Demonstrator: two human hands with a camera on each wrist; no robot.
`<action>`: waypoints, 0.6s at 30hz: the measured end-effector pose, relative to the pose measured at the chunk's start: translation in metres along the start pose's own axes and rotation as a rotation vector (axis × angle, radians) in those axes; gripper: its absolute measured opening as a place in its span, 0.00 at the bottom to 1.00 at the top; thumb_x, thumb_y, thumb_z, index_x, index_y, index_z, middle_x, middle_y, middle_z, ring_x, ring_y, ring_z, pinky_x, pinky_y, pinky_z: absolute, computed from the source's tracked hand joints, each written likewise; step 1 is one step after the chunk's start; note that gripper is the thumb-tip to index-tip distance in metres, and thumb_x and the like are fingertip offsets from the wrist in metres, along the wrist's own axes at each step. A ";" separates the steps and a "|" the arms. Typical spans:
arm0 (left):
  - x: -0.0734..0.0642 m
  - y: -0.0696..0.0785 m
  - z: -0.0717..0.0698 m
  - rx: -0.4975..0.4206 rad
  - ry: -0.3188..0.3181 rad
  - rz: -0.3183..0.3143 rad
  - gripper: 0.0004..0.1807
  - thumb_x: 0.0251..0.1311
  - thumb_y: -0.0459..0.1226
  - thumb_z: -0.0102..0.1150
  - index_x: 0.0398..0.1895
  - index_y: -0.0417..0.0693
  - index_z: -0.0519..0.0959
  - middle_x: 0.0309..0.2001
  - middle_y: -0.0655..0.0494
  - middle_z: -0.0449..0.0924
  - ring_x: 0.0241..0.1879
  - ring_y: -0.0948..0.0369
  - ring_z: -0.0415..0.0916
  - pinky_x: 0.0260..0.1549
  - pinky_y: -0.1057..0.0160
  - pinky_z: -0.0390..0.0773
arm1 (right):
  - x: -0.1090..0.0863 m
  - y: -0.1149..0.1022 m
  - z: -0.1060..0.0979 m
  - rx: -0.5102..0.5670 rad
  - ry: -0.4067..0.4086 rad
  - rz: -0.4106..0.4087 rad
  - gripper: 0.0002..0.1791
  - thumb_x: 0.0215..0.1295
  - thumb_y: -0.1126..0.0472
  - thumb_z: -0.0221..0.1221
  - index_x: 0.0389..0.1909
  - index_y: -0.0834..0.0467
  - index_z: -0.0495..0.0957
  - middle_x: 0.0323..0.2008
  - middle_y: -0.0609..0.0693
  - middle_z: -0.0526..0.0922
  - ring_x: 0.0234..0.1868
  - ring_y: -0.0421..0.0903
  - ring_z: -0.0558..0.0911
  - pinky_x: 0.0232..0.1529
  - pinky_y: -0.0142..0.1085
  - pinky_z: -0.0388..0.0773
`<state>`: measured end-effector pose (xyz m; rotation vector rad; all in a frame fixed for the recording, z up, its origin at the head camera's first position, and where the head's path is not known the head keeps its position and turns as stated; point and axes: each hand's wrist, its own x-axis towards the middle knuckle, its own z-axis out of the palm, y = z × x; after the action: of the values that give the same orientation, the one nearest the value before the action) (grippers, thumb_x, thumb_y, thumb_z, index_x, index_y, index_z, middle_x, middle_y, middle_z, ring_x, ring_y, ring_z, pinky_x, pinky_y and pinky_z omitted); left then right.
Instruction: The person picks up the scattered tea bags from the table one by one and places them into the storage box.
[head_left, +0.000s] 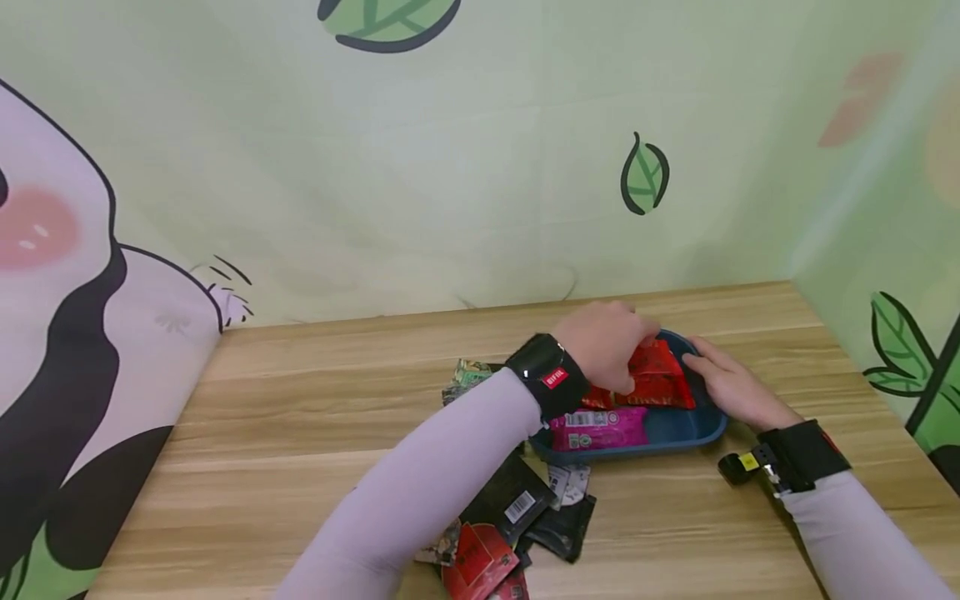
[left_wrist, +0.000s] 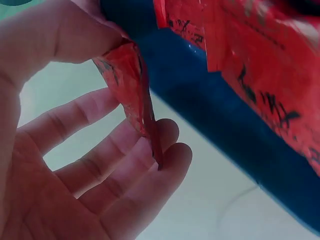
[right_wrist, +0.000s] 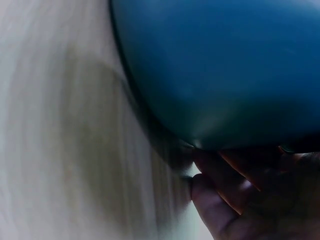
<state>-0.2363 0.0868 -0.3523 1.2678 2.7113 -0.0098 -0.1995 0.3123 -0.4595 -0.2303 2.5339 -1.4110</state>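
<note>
My left hand (head_left: pixel 603 342) reaches over a blue plastic basin (head_left: pixel 678 429). In the left wrist view, thumb and forefinger pinch the end of a small red packet (left_wrist: pixel 127 75), and the other fingers extend behind it. More red packets (head_left: pixel 656 379) with dark print lie in the basin, beside a magenta packet (head_left: pixel 600 429) near its front wall. At the basin's right end, my right hand (head_left: pixel 738 387) holds the rim. The right wrist view shows its fingers (right_wrist: pixel 212 200) against the outer wall of the basin.
Left of the basin and in front of it, several packets are heaped on the wooden table (head_left: pixel 300 417): a black one with a barcode (head_left: pixel 513 500), a red one (head_left: pixel 480 558) and green ones (head_left: pixel 472 372). A printed green backdrop (head_left: pixel 487 167) stands behind the table.
</note>
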 end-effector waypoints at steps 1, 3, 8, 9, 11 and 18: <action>0.002 0.001 0.001 0.014 -0.004 -0.003 0.37 0.48 0.51 0.69 0.66 0.59 0.75 0.49 0.61 0.77 0.45 0.65 0.70 0.41 0.68 0.73 | 0.000 0.000 0.000 0.001 -0.001 -0.009 0.39 0.79 0.46 0.34 0.78 0.71 0.45 0.75 0.71 0.49 0.75 0.67 0.48 0.70 0.62 0.46; 0.006 0.004 0.002 0.030 -0.011 -0.008 0.36 0.48 0.51 0.69 0.66 0.61 0.75 0.49 0.62 0.76 0.45 0.65 0.70 0.41 0.68 0.73 | 0.000 0.000 0.000 0.007 -0.010 -0.028 0.38 0.79 0.46 0.34 0.78 0.69 0.46 0.75 0.70 0.52 0.74 0.65 0.51 0.69 0.62 0.48; 0.006 0.007 0.006 0.019 -0.008 -0.003 0.43 0.48 0.59 0.67 0.71 0.63 0.70 0.60 0.57 0.72 0.54 0.61 0.72 0.48 0.66 0.74 | -0.001 0.000 0.000 0.018 -0.009 -0.029 0.38 0.79 0.45 0.34 0.78 0.68 0.45 0.75 0.69 0.52 0.74 0.65 0.51 0.69 0.62 0.48; 0.004 0.007 0.006 0.006 -0.013 -0.009 0.47 0.47 0.63 0.65 0.74 0.64 0.67 0.65 0.56 0.69 0.58 0.59 0.71 0.52 0.63 0.74 | -0.001 0.000 0.000 0.013 -0.005 -0.017 0.39 0.79 0.45 0.34 0.78 0.69 0.44 0.75 0.70 0.50 0.75 0.66 0.50 0.69 0.62 0.47; -0.002 0.007 0.005 -0.012 -0.020 -0.020 0.54 0.44 0.70 0.61 0.78 0.67 0.59 0.74 0.54 0.58 0.67 0.54 0.65 0.58 0.58 0.71 | -0.001 -0.001 0.000 0.000 0.009 0.011 0.41 0.79 0.44 0.35 0.78 0.71 0.42 0.76 0.72 0.46 0.75 0.68 0.46 0.70 0.63 0.44; -0.038 -0.012 -0.005 -0.102 0.025 -0.031 0.62 0.41 0.75 0.57 0.82 0.69 0.47 0.80 0.54 0.43 0.74 0.49 0.54 0.62 0.48 0.67 | -0.001 -0.002 0.001 -0.022 0.027 0.032 0.43 0.78 0.44 0.36 0.77 0.74 0.40 0.76 0.74 0.40 0.75 0.71 0.41 0.70 0.63 0.41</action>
<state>-0.2219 0.0510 -0.3431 1.2059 2.7139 0.1403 -0.1978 0.3107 -0.4588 -0.1748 2.5638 -1.3847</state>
